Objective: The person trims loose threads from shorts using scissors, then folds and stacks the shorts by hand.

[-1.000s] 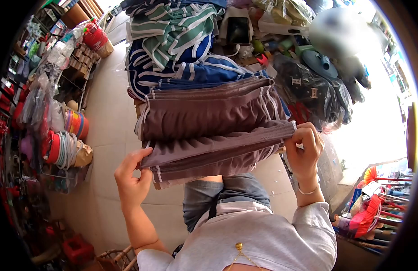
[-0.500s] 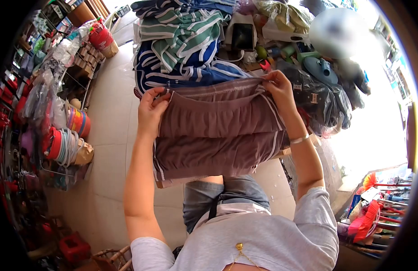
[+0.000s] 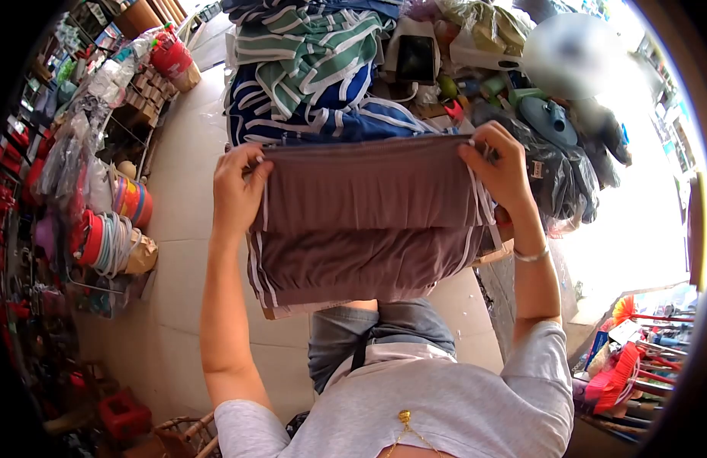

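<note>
A brown garment (image 3: pixel 369 191) with white side stripes is stretched flat between my hands by its upper edge. My left hand (image 3: pixel 243 183) pinches its upper left corner, and my right hand (image 3: pixel 500 164) pinches the upper right corner. Below the held piece lies more brown cloth (image 3: pixel 361 263) with the same white stripes, gathered in folds above my knees. Just beyond the garment is a pile of blue striped clothes (image 3: pixel 269 118), with green and white striped cloth (image 3: pixel 315 61) on top.
Behind the garment are a dark-screened device (image 3: pixel 416 59) on a white cable and black plastic bags (image 3: pixel 556 179). Coiled hose (image 3: pixel 113 244) and bagged goods line the left. Red brushes (image 3: pixel 617 378) stand at the lower right. Pale tiles (image 3: pixel 182 290) cover the floor.
My hands have moved apart, and the garment's upper edge has gone from an open, sagging waistband to a taut, straight line.
</note>
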A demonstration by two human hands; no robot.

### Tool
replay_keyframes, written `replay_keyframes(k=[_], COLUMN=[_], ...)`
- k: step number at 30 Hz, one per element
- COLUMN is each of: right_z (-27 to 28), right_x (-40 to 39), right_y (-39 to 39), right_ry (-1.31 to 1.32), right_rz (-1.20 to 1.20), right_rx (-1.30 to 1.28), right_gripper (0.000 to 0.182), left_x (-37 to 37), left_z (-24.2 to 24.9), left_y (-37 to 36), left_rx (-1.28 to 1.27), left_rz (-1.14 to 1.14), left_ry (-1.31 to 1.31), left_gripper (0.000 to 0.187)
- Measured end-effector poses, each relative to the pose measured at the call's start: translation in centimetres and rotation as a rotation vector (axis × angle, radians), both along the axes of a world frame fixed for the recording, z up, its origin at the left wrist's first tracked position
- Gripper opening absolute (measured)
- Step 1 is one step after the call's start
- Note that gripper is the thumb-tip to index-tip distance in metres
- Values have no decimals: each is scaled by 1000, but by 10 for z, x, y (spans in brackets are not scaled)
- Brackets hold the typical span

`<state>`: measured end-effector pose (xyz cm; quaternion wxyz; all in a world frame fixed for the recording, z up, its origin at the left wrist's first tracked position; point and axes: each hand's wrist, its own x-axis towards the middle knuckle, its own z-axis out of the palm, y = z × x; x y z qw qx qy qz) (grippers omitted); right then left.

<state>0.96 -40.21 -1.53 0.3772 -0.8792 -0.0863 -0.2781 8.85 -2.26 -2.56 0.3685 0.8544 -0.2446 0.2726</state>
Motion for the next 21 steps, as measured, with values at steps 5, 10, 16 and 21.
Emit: replay_keyframes(k=[5, 10, 16, 21], right_z=[-68, -56, -18, -19], right_x=[59, 44, -10, -54], right_y=[-10, -1, -28, -85], right_ry=[148, 84, 85, 430], right_rz=[-8, -20, 14, -161], right_rx=[66, 201, 138, -211], right_gripper=[28, 38, 45, 25], left_x=[42, 26, -7, -74], left_z=[-58, -54, -39, -36], left_y=[-10, -10, 4, 19], left_rx=[-52, -162, 8, 99], left_rz=[66, 47, 7, -33], left_ry=[198, 128, -2, -114], left_gripper=[22, 33, 45, 27])
